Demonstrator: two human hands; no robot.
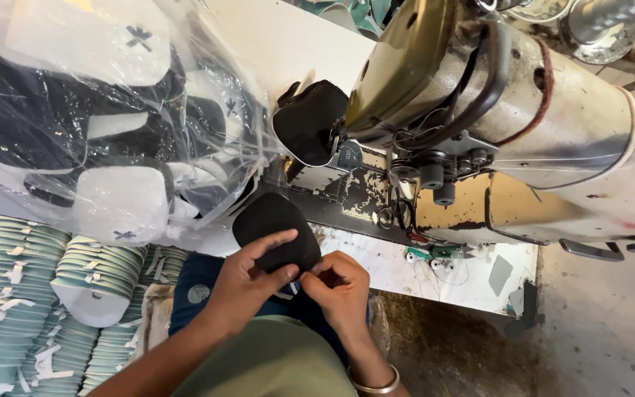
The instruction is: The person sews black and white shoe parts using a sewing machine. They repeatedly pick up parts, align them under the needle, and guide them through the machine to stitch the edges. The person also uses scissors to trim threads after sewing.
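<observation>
Bare forearms, metal bangle, olive garment

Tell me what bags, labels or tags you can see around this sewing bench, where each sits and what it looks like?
Clear plastic bag: upper left beside the sewing machine, bulging, holding black and white cut pieces.
White patches: inside that bag, rounded, with small dark cross marks.
Bundled stacks: lower left, pale green and white curved pieces tied with white strips.
No screens or signs show.

Left hand and right hand close together, fingers curled, pinching.
</observation>
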